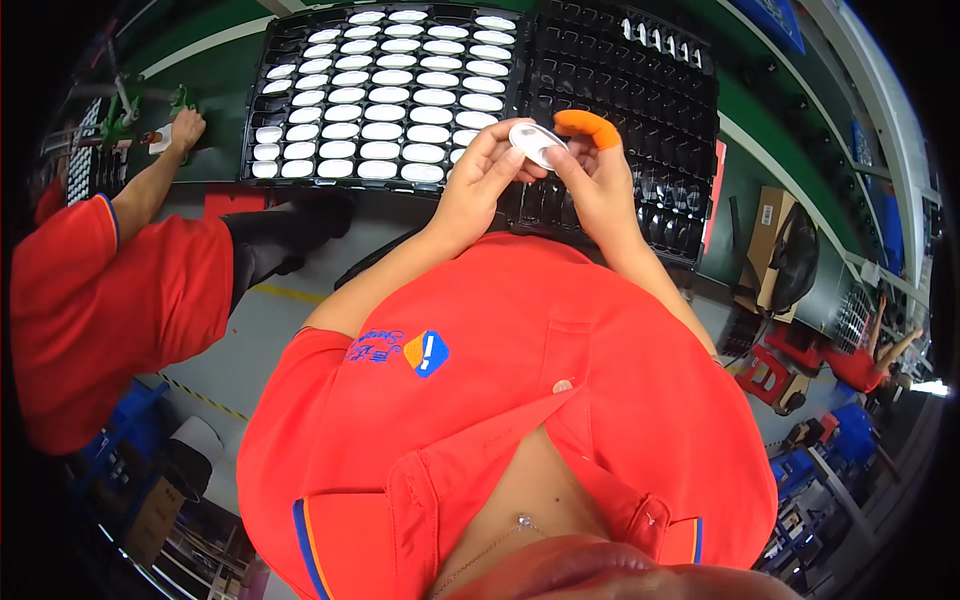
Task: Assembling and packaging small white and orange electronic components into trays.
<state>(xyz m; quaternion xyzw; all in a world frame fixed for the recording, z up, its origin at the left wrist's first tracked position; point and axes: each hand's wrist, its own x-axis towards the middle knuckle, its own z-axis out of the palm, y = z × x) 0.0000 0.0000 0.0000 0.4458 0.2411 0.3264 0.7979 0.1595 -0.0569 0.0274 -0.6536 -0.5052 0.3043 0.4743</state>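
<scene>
Between my two hands is a small white oval piece (534, 141) with a raised rim and a shallow hollow. My left hand (478, 180) is closed on its left end, thumb and fingers pinching the edge. From the other side my right hand (598, 185) grips it, the thumb lying on its lower right edge. An orange finger cover (588, 126) is on the curled right index finger. To the left lies a black tray (252, 110) with rows of similar white oval pieces (383, 131). Beneath and to the right of my hands is a second black tray (662, 165), mostly of dark pockets.
Several pale pieces (660, 42) stand along the far edge of the second tray. Both trays rest on a green worktable (215, 75). At the left, a co-worker's hand (187, 130) is beside a green fixture (125, 112). A cardboard box (765, 235) stands at the right.
</scene>
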